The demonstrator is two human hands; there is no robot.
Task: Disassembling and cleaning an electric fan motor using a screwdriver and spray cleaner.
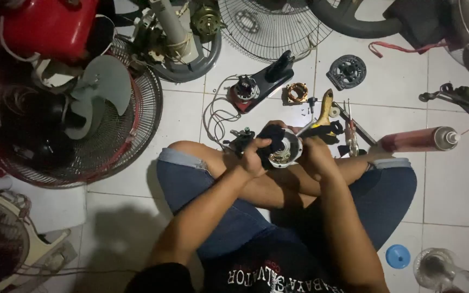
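A person sits cross-legged on a white tiled floor (pixel 451 195) and holds a round fan motor (pixel 284 150) over the lap, between the two hands. The left hand (pixel 254 157) is curled closed around the motor's left side, its fingers (pixel 260 145) wrapped over a dark cloth (pixel 271 135) that lies bunched against the motor's top and left edge; a small black part with wires (pixel 238 140) sticks out just beyond the knuckles. The right hand (pixel 313 152) is closed on the motor's right rim, with its fingers folded against the pale metal housing, so the motor's open face, showing a dark centre, sits in the gap between both sets of fingers. Just beyond the right hand, on the floor, lie a paintbrush with a yellow handle (pixel 325 106), a red-handled screwdriver (pixel 351 138) and a pink spray can (pixel 419 140) on its side. Further off are a copper winding (pixel 297 93), a round dark motor cover (pixel 346 71), another motor on a black stand (pixel 259 86) and a wire fan guard (pixel 272 27). At the left stands a fan with grey blades (pixel 99 92) in its cage, and a small blue cap (pixel 398 256) lies near the right knee.
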